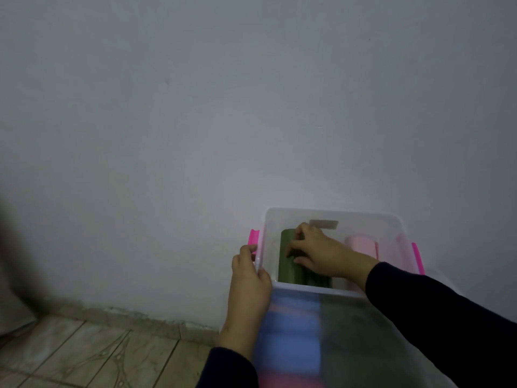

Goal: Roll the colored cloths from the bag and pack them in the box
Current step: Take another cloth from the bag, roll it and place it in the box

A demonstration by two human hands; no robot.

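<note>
Head view. Clear plastic box (330, 292) with pink side latches (253, 237), standing against a pale wall (251, 107), right of centre. Inside, left part: dark green rolled cloths (289, 271), lying near-to-far. Inside, right part: pink rolled cloth (361, 243). Through the near wall: blue cloth (291, 326), blurred. Right hand (316, 252) inside the box, fingers curled round a green roll. Left hand (249, 278) gripping the box's left rim. Tiled floor (84, 351) at near left.

Single head-worn wide-angle view, forward and down, close over the clear box (330, 217) against the wall (223, 107).
</note>
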